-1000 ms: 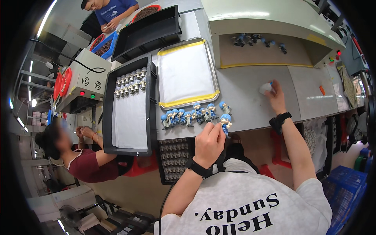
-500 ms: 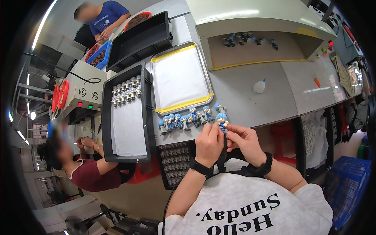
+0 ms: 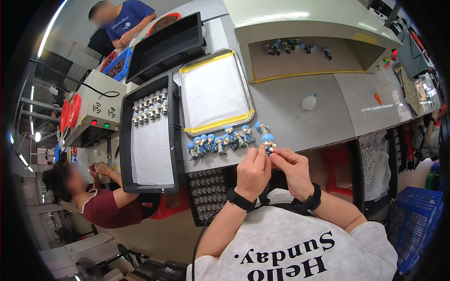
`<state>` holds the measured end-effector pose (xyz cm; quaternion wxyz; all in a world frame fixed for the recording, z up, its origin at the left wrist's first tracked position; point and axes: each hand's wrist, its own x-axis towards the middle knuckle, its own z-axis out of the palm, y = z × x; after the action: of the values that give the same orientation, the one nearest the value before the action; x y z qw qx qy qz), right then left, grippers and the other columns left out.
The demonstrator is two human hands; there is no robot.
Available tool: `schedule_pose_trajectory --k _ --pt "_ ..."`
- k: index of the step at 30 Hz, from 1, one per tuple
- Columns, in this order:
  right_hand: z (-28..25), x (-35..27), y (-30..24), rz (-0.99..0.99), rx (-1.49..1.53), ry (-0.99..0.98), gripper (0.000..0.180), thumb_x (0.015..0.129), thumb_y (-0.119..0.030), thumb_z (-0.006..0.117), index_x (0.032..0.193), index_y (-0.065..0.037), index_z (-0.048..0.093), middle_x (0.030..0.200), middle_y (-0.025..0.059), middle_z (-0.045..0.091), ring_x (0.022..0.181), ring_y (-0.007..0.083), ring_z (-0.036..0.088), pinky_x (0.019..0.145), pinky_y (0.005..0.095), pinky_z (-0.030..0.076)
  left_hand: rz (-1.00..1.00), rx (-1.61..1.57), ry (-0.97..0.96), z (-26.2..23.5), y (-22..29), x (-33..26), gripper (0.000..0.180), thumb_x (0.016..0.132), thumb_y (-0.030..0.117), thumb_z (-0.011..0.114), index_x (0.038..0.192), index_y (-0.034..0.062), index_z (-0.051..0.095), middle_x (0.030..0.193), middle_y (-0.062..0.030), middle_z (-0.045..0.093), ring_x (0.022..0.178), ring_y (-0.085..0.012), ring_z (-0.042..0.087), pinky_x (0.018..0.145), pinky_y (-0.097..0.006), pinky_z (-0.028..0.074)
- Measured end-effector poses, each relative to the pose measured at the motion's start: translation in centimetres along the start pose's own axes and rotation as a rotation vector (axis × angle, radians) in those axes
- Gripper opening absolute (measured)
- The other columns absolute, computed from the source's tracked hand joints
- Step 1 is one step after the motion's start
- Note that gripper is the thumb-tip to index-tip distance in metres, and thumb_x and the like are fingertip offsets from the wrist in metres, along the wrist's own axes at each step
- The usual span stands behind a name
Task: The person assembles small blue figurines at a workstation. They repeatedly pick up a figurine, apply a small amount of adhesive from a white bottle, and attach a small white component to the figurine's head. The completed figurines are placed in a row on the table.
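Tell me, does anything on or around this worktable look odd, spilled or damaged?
I see nothing plainly spilled or damaged. Mildly odd: the blue-haired toy figurines beside the white-lined metal tray are bunched unevenly, unlike the grey toy figurines rowed inside the black plastic box. A small orange object lies alone farther right.

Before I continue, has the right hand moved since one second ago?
Yes: judged against the metal tray, the right hand has moved leftward and toward the person, from the white bottle to the blue-haired figurine.
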<state>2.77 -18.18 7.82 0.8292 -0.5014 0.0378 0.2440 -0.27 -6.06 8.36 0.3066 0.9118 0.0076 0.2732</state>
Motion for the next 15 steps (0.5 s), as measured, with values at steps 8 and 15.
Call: schedule_pose_trajectory --k 8,15 --pt "0.3 -0.3 0.7 -0.295 -0.291 0.144 0.012 0.083 -0.004 0.067 0.093 0.003 0.068 0.088 0.0028 0.061 0.076 0.0059 0.056 0.066 0.0178 0.045 0.008 -0.078 -0.048 -0.5 1.0 -0.4 0.020 0.078 -0.001 0.061 0.098 -0.0052 0.061 0.069 -0.0116 0.049 0.053 -0.0270 0.053 0.046 -0.035 0.043" --pt "0.1 -0.5 1.0 -0.334 -0.319 0.162 0.013 0.082 -0.004 0.068 0.093 0.003 0.068 0.086 0.0021 0.061 0.074 0.0051 0.055 0.065 0.0175 0.045 0.065 -0.051 -0.084 -0.5 1.2 -0.6 0.023 0.078 -0.001 0.060 0.100 -0.0086 0.059 0.071 -0.0126 0.050 0.053 -0.0273 0.055 0.046 -0.035 0.045"
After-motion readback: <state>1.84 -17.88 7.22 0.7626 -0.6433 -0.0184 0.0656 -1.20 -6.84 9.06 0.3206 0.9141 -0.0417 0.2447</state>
